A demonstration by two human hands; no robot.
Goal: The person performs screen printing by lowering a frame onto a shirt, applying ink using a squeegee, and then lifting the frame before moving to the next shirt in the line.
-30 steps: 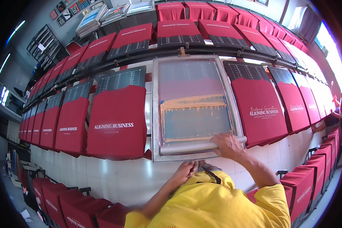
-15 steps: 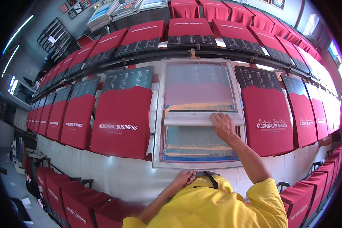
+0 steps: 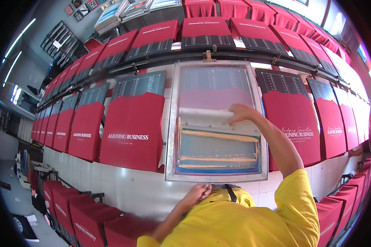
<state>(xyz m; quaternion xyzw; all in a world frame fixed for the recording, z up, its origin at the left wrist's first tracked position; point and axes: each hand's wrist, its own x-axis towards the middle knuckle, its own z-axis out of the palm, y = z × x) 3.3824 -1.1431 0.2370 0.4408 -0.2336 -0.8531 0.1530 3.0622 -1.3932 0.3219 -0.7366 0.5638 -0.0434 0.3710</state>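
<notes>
A metal-framed printing screen (image 3: 172, 123) lies over a red shirt on a dark platen. Across its mesh stands a wide pale squeegee (image 3: 204, 117), tilted. My right hand (image 3: 240, 114) is closed around the squeegee's right part, the arm reaching in from the right. On the squeegee's near side runs a band of peach ink (image 3: 218, 136), with more peach streaks and blue edging nearer me. My left hand (image 3: 200, 192) is closed, close to my body at the screen's near edge; whatever may be in its fingers is hidden.
Red shirts on platens flank the screen, one to the left (image 3: 132, 119) and one to the right (image 3: 288, 115), with white print. Further rows stand beyond a dark rail (image 3: 152, 61) and behind me. A metal clamp (image 3: 209, 56) sits at the screen's far edge.
The squeegee has moved away from me and tilted. The peach ink band, formerly on its far side, now lies on its near side. My left hand has hardly moved.
</notes>
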